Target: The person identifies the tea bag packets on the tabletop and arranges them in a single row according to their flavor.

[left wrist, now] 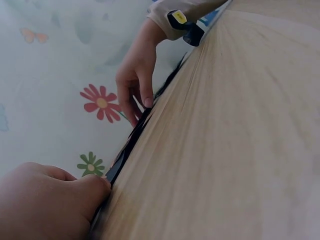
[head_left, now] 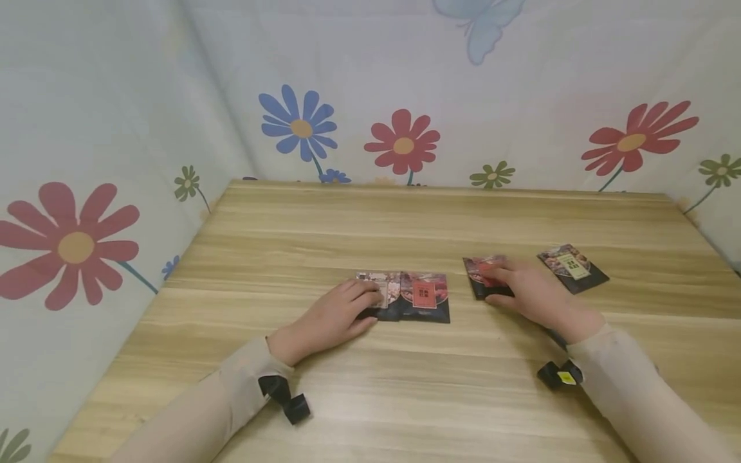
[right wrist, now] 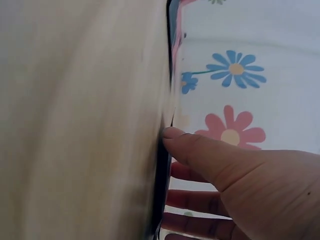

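Note:
Several flat dark packets with printed food pictures lie on the wooden table. My left hand (head_left: 332,318) rests on the leftmost packet (head_left: 391,313), which has a pale label and is partly covered by the fingers. Touching that one's right side is a packet with an orange-red label (head_left: 424,296). Further right, my right hand (head_left: 535,292) touches another red-labelled packet (head_left: 479,289), fingers extended over it and thumb at its near edge. In the right wrist view the thumb (right wrist: 200,152) meets the packet's dark edge (right wrist: 161,185), with the other fingers reaching across. Both hands lie low against the tabletop.
A packet with a yellow-green label (head_left: 573,267) lies tilted beyond the right hand. The wooden table (head_left: 370,225) ends at a flower-printed curtain (head_left: 521,83) behind and at the left. Black wrist-camera mounts (head_left: 296,408) hang at both cuffs.

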Demonstrator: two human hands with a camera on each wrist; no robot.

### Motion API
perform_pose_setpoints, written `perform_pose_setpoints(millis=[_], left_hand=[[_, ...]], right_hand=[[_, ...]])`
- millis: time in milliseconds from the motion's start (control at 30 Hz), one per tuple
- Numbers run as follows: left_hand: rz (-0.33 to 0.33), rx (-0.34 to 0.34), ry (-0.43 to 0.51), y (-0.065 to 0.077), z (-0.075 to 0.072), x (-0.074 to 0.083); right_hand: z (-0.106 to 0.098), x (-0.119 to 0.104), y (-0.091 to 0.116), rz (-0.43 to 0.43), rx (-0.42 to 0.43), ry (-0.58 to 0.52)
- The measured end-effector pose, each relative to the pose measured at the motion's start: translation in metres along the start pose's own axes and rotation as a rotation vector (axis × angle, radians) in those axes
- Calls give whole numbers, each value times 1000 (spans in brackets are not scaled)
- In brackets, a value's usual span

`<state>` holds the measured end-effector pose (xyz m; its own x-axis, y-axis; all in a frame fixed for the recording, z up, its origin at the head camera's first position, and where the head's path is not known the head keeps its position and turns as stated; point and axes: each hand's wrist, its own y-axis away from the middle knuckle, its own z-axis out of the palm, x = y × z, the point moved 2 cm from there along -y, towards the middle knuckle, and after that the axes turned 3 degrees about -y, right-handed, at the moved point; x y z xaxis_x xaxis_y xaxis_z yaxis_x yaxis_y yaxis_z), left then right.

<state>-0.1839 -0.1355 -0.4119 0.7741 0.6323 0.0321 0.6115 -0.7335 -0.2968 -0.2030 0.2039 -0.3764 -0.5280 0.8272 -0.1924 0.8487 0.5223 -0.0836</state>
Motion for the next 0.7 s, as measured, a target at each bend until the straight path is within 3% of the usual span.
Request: perform_pose_setpoints(millis=[433,700], left_hand=[[-2,15,11,2,-4,1],[10,23,5,-2,-4,3]], right_hand=[[2,-17,6,20,-15,11],[1,-21,8,-9,-29,10]])
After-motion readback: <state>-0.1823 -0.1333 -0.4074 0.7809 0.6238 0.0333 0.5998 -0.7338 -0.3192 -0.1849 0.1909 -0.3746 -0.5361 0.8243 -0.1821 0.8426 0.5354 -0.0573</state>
